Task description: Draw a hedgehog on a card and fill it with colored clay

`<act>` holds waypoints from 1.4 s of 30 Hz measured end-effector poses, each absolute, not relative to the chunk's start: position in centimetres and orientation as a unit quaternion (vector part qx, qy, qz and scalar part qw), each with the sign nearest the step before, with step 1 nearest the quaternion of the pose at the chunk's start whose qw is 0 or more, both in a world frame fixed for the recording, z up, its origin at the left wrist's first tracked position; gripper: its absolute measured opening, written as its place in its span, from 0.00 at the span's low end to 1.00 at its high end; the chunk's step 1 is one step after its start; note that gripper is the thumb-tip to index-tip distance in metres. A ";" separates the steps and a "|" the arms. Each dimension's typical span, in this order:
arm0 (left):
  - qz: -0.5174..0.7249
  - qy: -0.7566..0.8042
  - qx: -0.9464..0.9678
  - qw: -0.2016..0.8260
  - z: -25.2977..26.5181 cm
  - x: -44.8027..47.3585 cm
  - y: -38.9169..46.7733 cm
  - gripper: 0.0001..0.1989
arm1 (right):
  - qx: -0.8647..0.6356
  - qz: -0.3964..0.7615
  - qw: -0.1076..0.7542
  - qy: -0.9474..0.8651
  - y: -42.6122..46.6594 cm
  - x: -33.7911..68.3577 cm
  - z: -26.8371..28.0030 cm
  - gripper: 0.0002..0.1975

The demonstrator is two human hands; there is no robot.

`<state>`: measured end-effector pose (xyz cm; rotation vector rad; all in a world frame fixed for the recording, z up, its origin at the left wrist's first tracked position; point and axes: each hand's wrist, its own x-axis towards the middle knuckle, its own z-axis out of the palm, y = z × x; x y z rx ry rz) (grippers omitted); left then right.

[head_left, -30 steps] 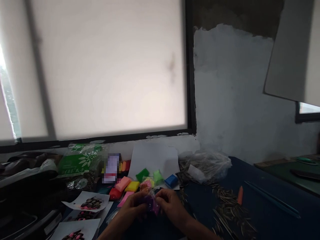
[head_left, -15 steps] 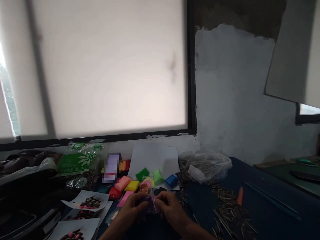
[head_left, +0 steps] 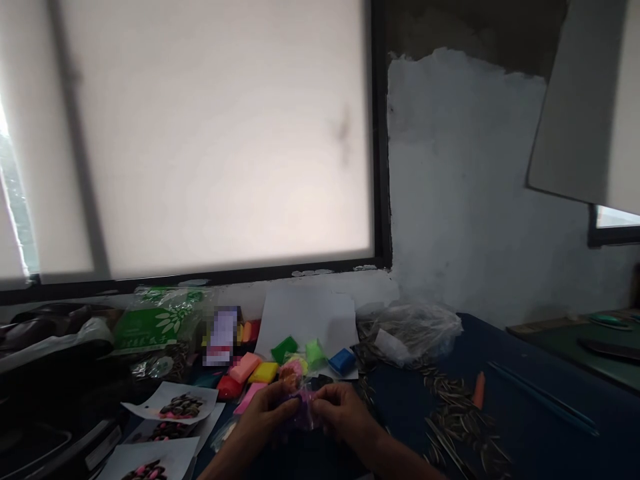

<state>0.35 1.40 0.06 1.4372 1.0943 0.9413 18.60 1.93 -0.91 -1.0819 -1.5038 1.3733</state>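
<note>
Between my two hands, low in the middle of the head view, is a small clear plastic packet (head_left: 305,415) with purple clay-like stuff inside. My left hand (head_left: 263,421) pinches its left side, thumb against fingers. The right side is pinched by my right hand (head_left: 346,415) with thumb and forefinger. Just beyond the hands lie soft coloured blocks: a pink one (head_left: 250,398), a yellow one (head_left: 264,372), a salmon one (head_left: 245,367), a red one (head_left: 230,387), and a blue one (head_left: 342,361). Two green packets, dark (head_left: 284,349) and light (head_left: 315,355), are farther back.
White paper (head_left: 310,313) leans against the wall. Right are striped sunflower seeds (head_left: 453,400), a plastic bag (head_left: 425,333), an orange stick (head_left: 479,390) and blue tweezers (head_left: 545,400). Left are paper sheets (head_left: 150,453) bearing seeds and pink bits, and a green-printed bag (head_left: 150,320).
My right hand has shifted slightly to the right, and more of the purple packet shows between the hands. Both hands still hold it.
</note>
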 end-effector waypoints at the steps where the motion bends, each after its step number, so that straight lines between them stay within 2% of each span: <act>1: 0.395 0.457 0.601 0.524 0.2 0.4 1.4 0.33 | -0.429 0.547 0.403 -0.595 2.0 18.7 -0.9 0.08; 9: 0.397 0.456 0.601 0.522 0.6 0.8 1.2 0.37 | -0.423 0.562 0.393 -0.592 1.9 18.7 -0.9 0.07; 20: 0.407 0.438 0.608 0.523 0.8 0.9 1.1 0.32 | -0.415 0.566 0.397 -0.591 2.0 18.6 -1.2 0.18; 26: 0.417 0.448 0.591 0.526 0.4 0.1 1.3 0.26 | -0.421 0.557 0.402 -0.592 1.9 18.5 -1.4 0.15; 30: 0.434 0.438 0.570 0.543 0.4 -0.6 1.3 0.30 | -0.441 0.523 0.428 -0.591 1.9 18.5 -1.4 0.15; 34: 0.519 0.441 0.494 0.540 0.2 -1.3 2.1 0.30 | -0.452 0.470 0.456 -0.606 2.0 19.0 -1.0 0.15; 38: 0.542 0.459 0.458 0.534 -0.6 -1.6 3.0 0.31 | -0.447 0.415 0.434 -0.663 1.5 19.1 -0.6 0.08; 42: 0.517 0.458 0.461 0.558 -1.3 -1.1 2.9 0.30 | -0.434 0.360 0.415 -0.714 0.7 18.8 -0.5 0.07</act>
